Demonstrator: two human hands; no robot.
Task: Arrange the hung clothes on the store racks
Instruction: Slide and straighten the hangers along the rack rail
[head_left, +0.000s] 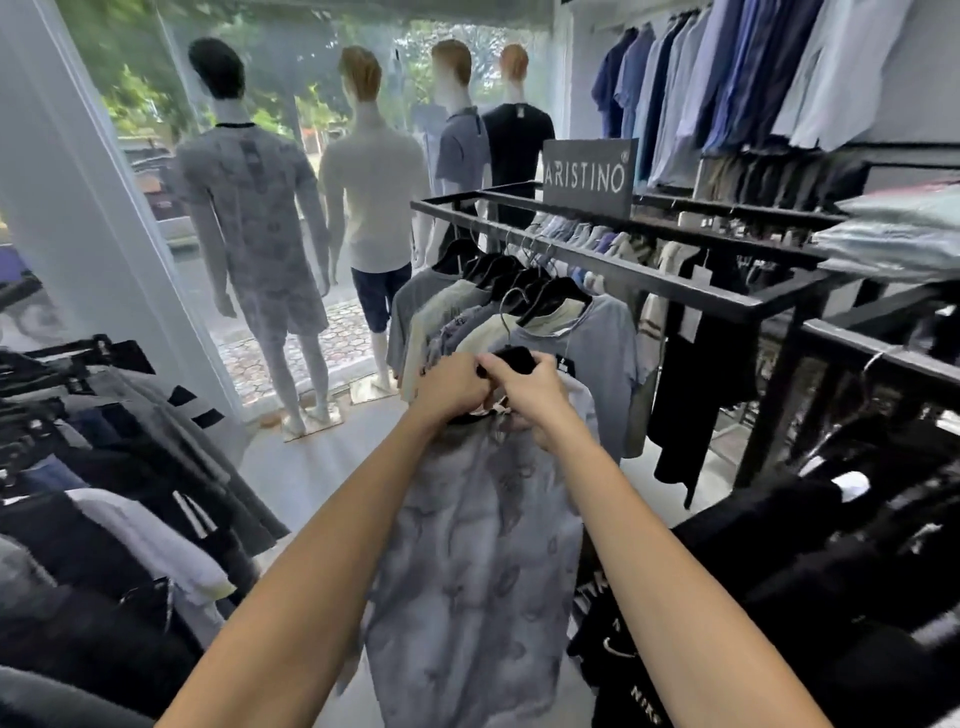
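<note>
Work is midway: your left hand (454, 387) and right hand (524, 387) both grip the black hanger (514, 358) of a pale grey patterned shirt (478, 545), off the black metal rack (649, 275) where shirts already hang.

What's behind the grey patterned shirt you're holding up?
Behind the grey patterned shirt hang a row of shirts on black hangers on the black rack. The floor and the row's lower part are covered.

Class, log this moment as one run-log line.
left hand: grips shirt collar | right hand: grips hanger | shirt: off rack, held up | next: probably hang it
</note>
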